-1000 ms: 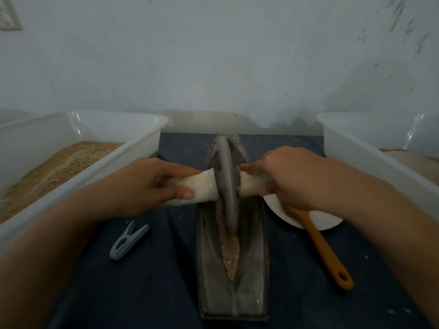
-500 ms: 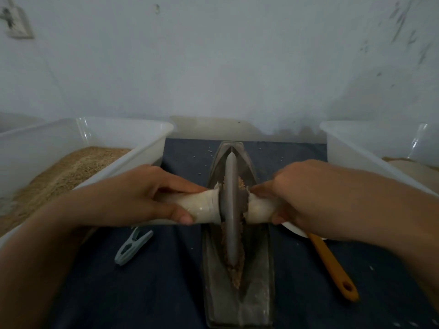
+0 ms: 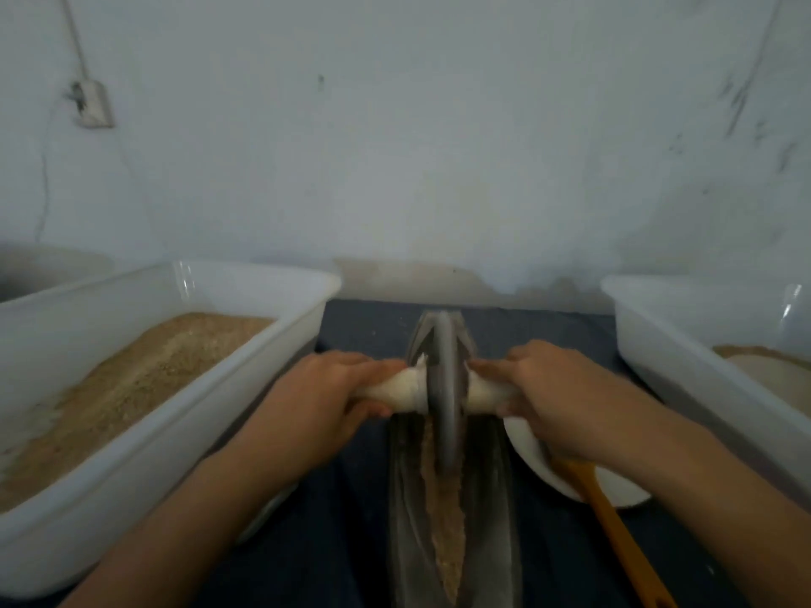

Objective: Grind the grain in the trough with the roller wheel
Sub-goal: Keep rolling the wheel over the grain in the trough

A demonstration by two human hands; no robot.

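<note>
pale, scuffed wall [image 3: 439,147] behind a dark blue work surface [image 3: 351,541], with a wall socket [image 3: 92,103] and its cable at upper left. centre: one long, narrow metal trough [image 3: 491,520], boat-shaped, running away from the viewer, its far tip near the wall. a thin strip of brown, partly crushed grain [image 3: 445,520] lies along the trough's central groove. one grey roller wheel [image 3: 445,388] stands upright on edge in the groove, in the far half of the trough, on an axle whose two handles [image 3: 401,390] are wrapped in off-white cloth. the left hand [image 3: 324,397] has its fingers curled round the left handle; the right hand [image 3: 553,397] grips the right handle in the same way, thumbs pointing toward the wheel.

compared with half a second ago, the wheel and both hands lie farther along the trough, toward the wall, and more of the grain strip is exposed on the near side. the grey clothes peg seen then at the left of the trough is now out of sight behind the left forearm.

count: two white plastic tubs, the left tub [image 3: 145,454] heaped with tan grain, the right tub [image 3: 702,366] showing some pale contents at the frame edge; one white dish [image 3: 548,471] just right of the trough; one orange-handled utensil [image 3: 614,528] resting on the dish, its head hidden under the right hand.
</note>
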